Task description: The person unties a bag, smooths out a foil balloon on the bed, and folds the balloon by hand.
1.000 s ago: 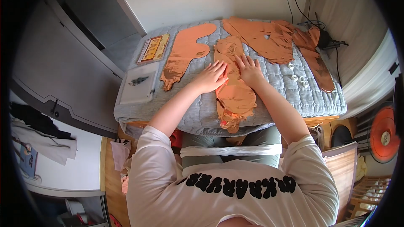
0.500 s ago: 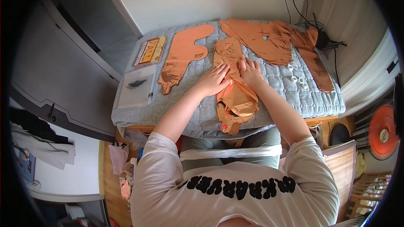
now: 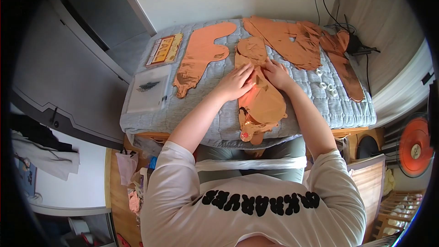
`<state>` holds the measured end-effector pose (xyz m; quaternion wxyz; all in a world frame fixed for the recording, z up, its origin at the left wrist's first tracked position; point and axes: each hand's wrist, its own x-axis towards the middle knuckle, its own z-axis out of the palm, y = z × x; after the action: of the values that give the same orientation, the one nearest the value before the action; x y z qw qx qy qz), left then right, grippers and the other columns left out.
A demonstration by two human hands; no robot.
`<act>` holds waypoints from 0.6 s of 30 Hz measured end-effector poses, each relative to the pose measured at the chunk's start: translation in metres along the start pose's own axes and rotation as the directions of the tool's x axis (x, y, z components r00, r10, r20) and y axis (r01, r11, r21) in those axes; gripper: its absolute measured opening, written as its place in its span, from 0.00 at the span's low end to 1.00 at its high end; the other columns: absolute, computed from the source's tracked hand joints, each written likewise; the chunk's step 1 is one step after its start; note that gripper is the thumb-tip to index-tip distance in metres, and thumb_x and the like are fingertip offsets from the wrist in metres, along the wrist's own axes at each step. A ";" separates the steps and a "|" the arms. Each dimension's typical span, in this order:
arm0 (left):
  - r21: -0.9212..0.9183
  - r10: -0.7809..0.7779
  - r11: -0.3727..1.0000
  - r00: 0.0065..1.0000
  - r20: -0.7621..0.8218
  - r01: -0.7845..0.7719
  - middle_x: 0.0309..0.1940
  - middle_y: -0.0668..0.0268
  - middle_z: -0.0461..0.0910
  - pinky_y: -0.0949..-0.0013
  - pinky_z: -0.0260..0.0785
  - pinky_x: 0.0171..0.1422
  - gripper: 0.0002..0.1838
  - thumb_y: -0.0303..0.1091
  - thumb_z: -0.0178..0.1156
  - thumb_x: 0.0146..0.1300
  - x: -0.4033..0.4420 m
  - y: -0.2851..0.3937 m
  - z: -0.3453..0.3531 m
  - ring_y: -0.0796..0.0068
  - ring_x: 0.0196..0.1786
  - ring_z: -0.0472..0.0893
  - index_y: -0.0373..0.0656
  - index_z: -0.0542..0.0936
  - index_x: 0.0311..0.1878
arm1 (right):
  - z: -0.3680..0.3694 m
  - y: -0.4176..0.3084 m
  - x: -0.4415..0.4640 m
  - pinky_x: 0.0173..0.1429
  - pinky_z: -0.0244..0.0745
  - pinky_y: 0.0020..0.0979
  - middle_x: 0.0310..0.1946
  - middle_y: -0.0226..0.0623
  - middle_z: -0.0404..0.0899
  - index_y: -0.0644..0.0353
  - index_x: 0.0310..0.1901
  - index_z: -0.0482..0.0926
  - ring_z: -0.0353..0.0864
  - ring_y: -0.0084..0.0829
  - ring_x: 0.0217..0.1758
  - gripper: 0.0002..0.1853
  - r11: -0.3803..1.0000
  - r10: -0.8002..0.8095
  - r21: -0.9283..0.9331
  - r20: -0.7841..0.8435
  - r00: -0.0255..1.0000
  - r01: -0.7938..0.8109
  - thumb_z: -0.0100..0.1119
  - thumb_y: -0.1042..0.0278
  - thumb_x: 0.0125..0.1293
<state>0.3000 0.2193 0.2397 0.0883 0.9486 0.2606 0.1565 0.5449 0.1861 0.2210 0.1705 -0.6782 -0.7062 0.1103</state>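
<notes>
A crumpled, deflated copper-coloured foil balloon (image 3: 267, 103) lies in the middle of the bed, its lower end near the front edge. My left hand (image 3: 236, 83) rests on its left side with the fingers stretched out over the foil. On the other side, my right hand (image 3: 277, 75) lies on the same balloon, fingers laid along it and pointing away from me. A flat F-shaped foil balloon (image 3: 196, 55) is spread out to the left. Behind and to the right lies a second flat foil balloon (image 3: 288, 41), and a third, narrower one (image 3: 342, 71) is at the far right.
Several small white rolls (image 3: 323, 85) sit right of my hands. At left are a package with a printed card (image 3: 164, 49) and a clear plastic pouch (image 3: 146, 89). A black device with cables (image 3: 354, 44) stands at the back right corner of the quilted bed (image 3: 201, 116). A fan (image 3: 415, 146) stands right.
The foil under my hands has spread and flattened, its lower part now wider to the right. Its far end is folded into a rounder shape. Both hands stay on it.
</notes>
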 end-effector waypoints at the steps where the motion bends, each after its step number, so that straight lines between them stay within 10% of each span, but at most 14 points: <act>1: -0.065 0.014 0.998 0.999 -0.049 -0.017 0.82 0.50 0.57 0.54 0.57 0.84 0.34 0.52 0.51 0.79 -0.001 -0.001 0.000 0.52 0.82 0.60 0.41 0.62 0.79 | -0.003 0.000 -0.002 0.84 0.48 0.54 0.81 0.34 0.62 0.41 0.67 0.78 0.59 0.41 0.83 0.22 0.999 0.006 0.043 -0.026 1.000 -0.005 0.51 0.51 0.74; 18: 0.113 0.039 0.992 0.995 0.092 -0.049 0.82 0.51 0.57 0.51 0.46 0.88 0.40 0.61 0.47 0.78 0.000 -0.001 0.007 0.52 0.85 0.53 0.41 0.60 0.81 | -0.016 0.000 -0.009 0.76 0.63 0.49 0.76 0.37 0.71 0.40 0.63 0.84 0.72 0.42 0.75 0.23 0.989 -0.087 0.105 -0.150 0.985 0.103 0.65 0.53 0.66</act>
<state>0.3022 0.2195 0.2333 0.0413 0.9637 0.2440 0.1005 0.5511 0.1759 0.2344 0.2647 -0.6393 -0.7161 0.0921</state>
